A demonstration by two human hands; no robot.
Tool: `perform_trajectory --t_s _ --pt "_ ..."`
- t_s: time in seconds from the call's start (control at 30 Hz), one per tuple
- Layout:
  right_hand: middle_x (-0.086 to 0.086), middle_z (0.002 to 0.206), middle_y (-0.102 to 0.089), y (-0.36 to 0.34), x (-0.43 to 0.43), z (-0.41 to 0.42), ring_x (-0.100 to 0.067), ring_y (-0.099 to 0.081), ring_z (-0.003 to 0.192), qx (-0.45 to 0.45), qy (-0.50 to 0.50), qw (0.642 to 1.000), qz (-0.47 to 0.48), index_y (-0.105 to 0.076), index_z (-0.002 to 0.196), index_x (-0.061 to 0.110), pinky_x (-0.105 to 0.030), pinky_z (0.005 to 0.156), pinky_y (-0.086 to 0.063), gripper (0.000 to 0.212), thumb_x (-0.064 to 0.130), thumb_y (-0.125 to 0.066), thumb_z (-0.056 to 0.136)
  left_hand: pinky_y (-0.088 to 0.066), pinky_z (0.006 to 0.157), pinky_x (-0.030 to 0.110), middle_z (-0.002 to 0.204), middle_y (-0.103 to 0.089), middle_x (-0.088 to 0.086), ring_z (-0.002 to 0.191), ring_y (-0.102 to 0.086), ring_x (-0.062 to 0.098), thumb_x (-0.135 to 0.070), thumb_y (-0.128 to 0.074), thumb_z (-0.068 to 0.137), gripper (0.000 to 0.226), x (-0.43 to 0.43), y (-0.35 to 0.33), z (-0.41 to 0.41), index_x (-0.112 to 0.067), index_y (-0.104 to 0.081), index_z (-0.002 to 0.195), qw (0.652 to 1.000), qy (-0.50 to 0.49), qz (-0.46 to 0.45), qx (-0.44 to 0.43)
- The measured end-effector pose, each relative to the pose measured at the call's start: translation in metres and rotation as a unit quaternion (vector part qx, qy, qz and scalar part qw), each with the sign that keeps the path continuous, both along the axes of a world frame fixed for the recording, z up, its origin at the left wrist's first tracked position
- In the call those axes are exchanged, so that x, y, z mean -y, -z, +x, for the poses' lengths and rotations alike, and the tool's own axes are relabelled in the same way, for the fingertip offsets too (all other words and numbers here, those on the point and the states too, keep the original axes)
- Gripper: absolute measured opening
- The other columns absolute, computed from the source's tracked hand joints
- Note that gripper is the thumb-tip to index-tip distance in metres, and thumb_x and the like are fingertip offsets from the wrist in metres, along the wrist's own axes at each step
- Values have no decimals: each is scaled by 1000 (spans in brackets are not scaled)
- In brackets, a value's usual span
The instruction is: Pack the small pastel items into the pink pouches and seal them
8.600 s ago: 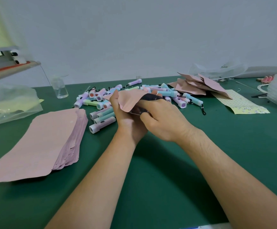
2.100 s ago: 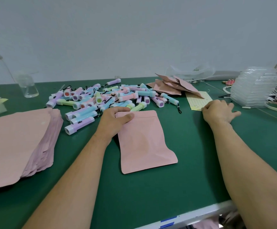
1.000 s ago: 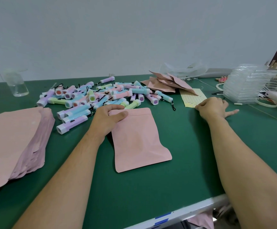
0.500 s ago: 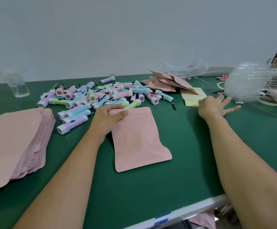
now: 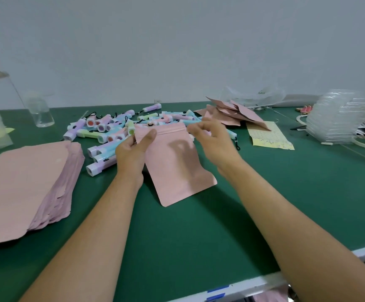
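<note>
As left hand point(image 5: 131, 149) pinches the pouch point(image 5: 177, 166) top edge, right hand point(image 5: 212, 140) hovers beside.

Two hands are in view, the left hand point(image 5: 133, 149) and the right hand point(image 5: 212, 140), with one pink pouch point(image 5: 177, 168) between them over the middle of the green table point(image 5: 199, 236). One thick stack point(image 5: 24, 182) of flat pouches lies by the left edge, too many to count. Behind the hands, one heap of pastel items point(image 5: 111, 129) holds several dozen; an exact count is not possible. Near the back edge, right of centre, one small pile point(image 5: 231, 115) of about four or five loose pouches. One yellow sheet point(image 5: 266, 136) just beside it. One clear bottle point(image 5: 41, 112) near the back left corner. One clear bag point(image 5: 253, 97) at the back edge. Many clear trays point(image 5: 338, 120), nested, at the right edge.
</note>
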State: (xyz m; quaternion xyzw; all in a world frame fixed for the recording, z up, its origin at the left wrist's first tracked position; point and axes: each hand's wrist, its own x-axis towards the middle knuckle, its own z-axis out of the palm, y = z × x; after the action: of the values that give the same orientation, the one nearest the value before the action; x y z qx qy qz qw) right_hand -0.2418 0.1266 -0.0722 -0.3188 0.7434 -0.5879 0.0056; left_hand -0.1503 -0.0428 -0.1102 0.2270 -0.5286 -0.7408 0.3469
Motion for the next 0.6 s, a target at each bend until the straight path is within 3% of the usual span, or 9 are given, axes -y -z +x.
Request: perform_trajectory --t_s 0.07,0.17,0.27,0.37,0.43,0.6 --pt "-5 126 -51 4 9 10 -18 -40 132 -45 0 998 49 -77 90 21 -38 110 -31 20 33 -65 101 -63 87 44 104 -82 2 101 -77 26 -20 -87 86 21 2 1 0 -19 -77 105 1000 4 22 -7" --pt "-10 140 -49 10 16 14 -25 -33 143 -71 -5 992 109 -78 98 16 -47 117 -28 20 33 -67 99 -63 72 35 103 -82 3 95 -79 23 -21 -87 85 23 4 2 0 -18 -77 105 998 12 63 -23" --pt "-7 127 -58 15 16 12 -23 -44 133 -98 -6 989 111 -80 95 10 -42 111 -35 22 28 -68 99 -63 67 33 105 -82 4 94 -80 21 -27 -90 81 38 4 0 1 -15 -75 114 994 37 94 -37" --pt "7 98 -65 15 13 9 -8 -57 101 -63 -4 995 80 -78 90 8 -27 88 -40 22 24 -67 100 -64 74 35 113 -80 7 101 -78 24 -25 -88 78 52 4 0 0 -11 -72 125 993 92 64 -43" --pt "14 91 -67 16 11 7 3 -58 86 -24 0 998 62 -76 87 14 -20 76 -40 20 25 -66 101 -64 77 38 117 -79 8 104 -78 27 -21 -90 72 61 3 3 0 -12 -69 129 990 138 22 -30" --pt "19 90 -66 15 7 2 4 -57 85 48 -7 998 29 -76 92 17 -17 70 -38 18 26 -64 102 -65 79 42 119 -78 12 107 -77 32 -7 -95 64 69 -1 7 2 -13 -70 128 967 249 -48 23"
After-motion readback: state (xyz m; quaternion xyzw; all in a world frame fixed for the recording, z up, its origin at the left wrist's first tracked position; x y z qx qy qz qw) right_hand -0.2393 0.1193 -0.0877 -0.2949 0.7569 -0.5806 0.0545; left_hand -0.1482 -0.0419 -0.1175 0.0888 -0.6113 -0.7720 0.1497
